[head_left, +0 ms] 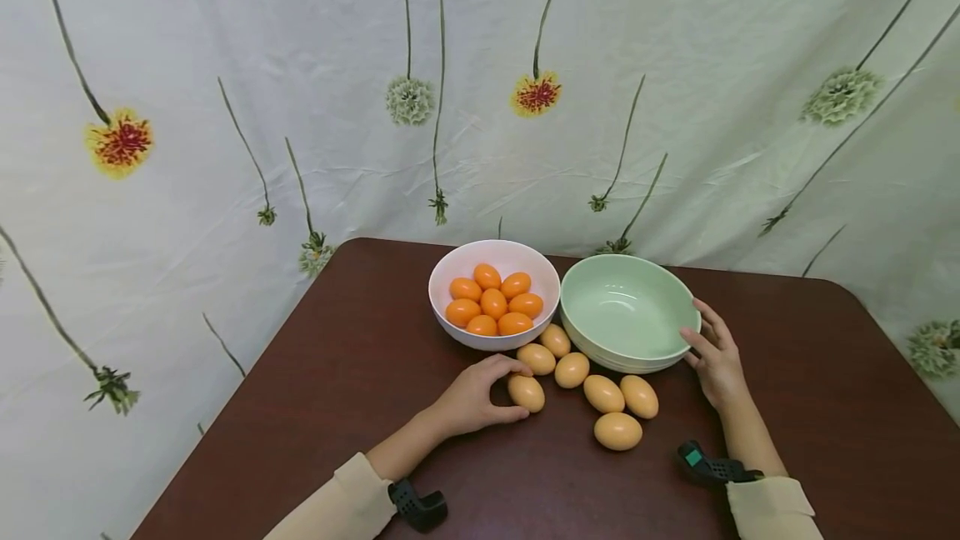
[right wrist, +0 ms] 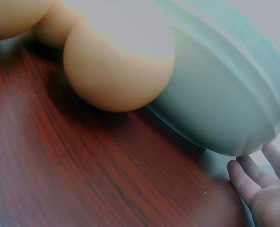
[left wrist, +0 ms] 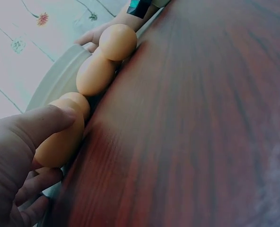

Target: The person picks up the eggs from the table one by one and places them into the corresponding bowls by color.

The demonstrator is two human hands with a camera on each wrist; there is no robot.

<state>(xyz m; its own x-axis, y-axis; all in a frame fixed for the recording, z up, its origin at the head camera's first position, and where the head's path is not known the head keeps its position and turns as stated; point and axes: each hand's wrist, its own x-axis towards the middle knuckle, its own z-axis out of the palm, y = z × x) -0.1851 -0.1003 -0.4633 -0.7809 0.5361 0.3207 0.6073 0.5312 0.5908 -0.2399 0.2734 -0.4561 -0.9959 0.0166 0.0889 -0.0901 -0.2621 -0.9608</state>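
Note:
My left hand curls its thumb and fingers round a light-brown egg on the table. In the left wrist view, the thumb lies over that egg and other fingers are below it. My right hand holds the right rim of a pale green bowl, its thumb over the edge; the bowl has nothing in it. In the right wrist view, its fingertips are at the bowl's outer side. Several more brown eggs lie loose in front of the bowls.
A white bowl stands left of the green one, close against it, and holds several smooth orange egg-shaped pieces. The dark red-brown table has rounded far corners. Behind it hangs a pale curtain printed with flowers.

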